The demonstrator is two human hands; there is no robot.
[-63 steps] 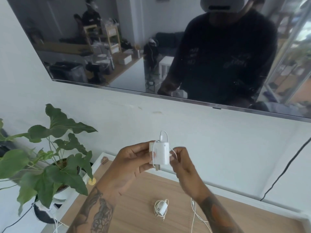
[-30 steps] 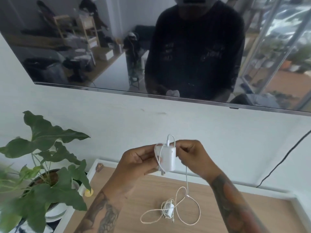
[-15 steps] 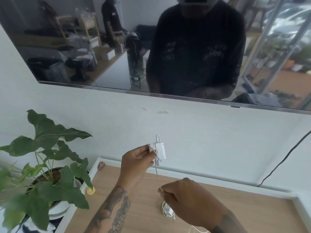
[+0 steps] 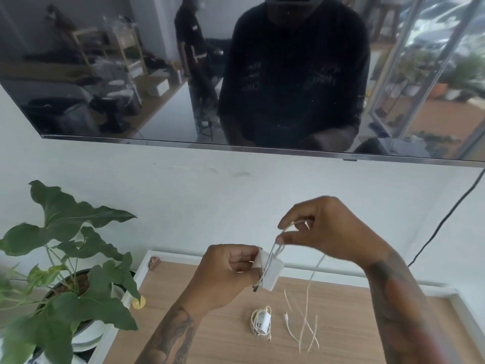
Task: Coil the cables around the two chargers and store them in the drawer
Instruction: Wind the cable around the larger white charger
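My left hand (image 4: 225,271) grips a white charger (image 4: 271,273) above the wooden top, its prongs pointing down. A few turns of its white cable (image 4: 308,287) lie over the block. My right hand (image 4: 328,229) is raised above and to the right of the charger and pinches the cable between thumb and fingers. The loose end of the cable hangs down and trails on the wood. A second white charger (image 4: 261,323), with its cable coiled around it, lies on the wooden top (image 4: 354,324) below my hands. No drawer is in view.
A potted plant (image 4: 68,274) with broad green leaves stands at the left edge. A wall-mounted screen (image 4: 78,74) hangs above and reflects the room and a person. A black cord (image 4: 446,219) runs down the wall at right. A white rim (image 4: 296,266) borders the wooden top.
My right hand has risen from low near the wooden top to above the charger, drawing the cable up over it. My left hand has dropped slightly and tilted the charger.
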